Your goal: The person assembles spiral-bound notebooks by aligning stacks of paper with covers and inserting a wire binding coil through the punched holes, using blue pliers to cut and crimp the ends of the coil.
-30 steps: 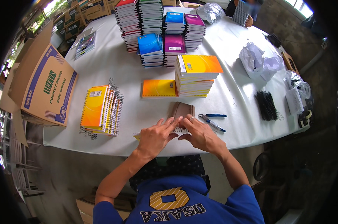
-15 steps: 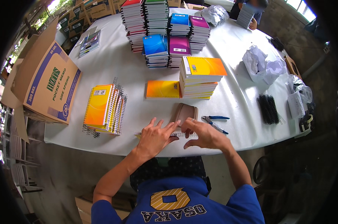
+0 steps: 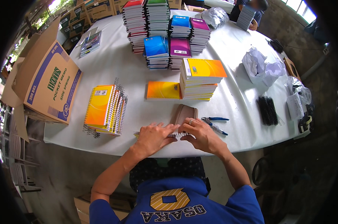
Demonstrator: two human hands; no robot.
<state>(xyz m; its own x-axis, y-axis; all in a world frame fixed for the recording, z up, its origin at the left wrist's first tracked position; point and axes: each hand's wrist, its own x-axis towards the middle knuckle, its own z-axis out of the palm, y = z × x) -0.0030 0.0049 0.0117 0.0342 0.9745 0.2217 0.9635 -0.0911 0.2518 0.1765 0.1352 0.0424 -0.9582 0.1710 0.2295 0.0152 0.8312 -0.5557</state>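
Observation:
Near the table's front edge, my left hand (image 3: 154, 137) is closed over a small notebook (image 3: 136, 134), which it mostly hides. A thin spiral wire (image 3: 182, 135) runs between my two hands along the notebook's edge. My right hand (image 3: 201, 135), a ring on one finger, pinches that wire between thumb and fingers. Just beyond my fingers rests a brown block with a curved side (image 3: 185, 114). Blue-handled pliers (image 3: 215, 125) lie to the right of it.
Left stand spiral-bound orange notebooks (image 3: 98, 106) and an open carton (image 3: 53, 86). Ahead are orange notebooks without wire (image 3: 202, 69) and tall coloured stacks (image 3: 157, 48). Black coils (image 3: 267, 110) and a white plastic bag (image 3: 260, 65) lie right. A person (image 3: 247, 16) holds notebooks at the far right.
My right hand's fingers have closed from a spread pose onto the spiral wire. My left hand's fingers, raised and apart before, have drawn down around the notebook.

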